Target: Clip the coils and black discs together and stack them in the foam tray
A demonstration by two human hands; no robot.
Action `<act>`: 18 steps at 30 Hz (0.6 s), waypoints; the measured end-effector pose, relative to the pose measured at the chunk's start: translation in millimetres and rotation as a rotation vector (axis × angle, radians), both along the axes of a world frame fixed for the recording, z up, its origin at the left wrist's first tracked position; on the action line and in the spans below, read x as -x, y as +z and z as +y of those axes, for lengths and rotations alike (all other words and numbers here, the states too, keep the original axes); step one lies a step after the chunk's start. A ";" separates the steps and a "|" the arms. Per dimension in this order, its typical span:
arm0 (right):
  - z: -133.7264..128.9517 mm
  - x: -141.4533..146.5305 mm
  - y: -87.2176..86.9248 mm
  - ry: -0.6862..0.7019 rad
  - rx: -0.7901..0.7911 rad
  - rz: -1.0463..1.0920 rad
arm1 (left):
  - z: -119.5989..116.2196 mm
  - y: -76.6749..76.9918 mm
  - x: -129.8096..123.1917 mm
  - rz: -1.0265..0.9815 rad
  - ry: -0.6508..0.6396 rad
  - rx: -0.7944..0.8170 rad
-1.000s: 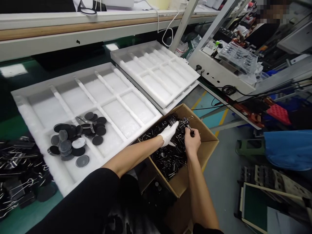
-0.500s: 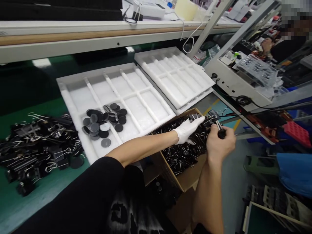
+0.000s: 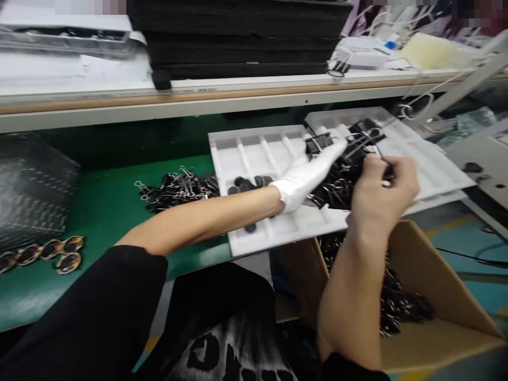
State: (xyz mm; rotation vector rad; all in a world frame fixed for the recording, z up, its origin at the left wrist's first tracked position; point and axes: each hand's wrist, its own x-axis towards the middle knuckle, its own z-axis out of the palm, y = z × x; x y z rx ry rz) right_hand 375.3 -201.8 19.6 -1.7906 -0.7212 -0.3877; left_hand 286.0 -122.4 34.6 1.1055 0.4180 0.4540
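Observation:
Between my two hands hangs a large bunch of black binder clips with silver wire handles, raised over the white divided trays. My left hand, in a white glove, presses against the bunch from the left with its fingers stretched out. Bare and curled, my right hand grips the clips from the right side. Dark round discs lie in the left white tray, partly hidden by my left forearm. Another white tray is behind my right hand. Below, a cardboard box holds more black clips.
A pile of black clips lies on the green surface. Sunglasses and clear plastic trays are at the far left. A white shelf edge with a black stack runs across the back.
Both hands have come up out of the cardboard box with a bunch of clips between them, now over the trays. The view has turned left.

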 end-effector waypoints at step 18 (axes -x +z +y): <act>116.7 222.4 -96.7 0.551 -0.029 0.241 | 84.1 -63.6 255.8 0.414 0.667 -0.554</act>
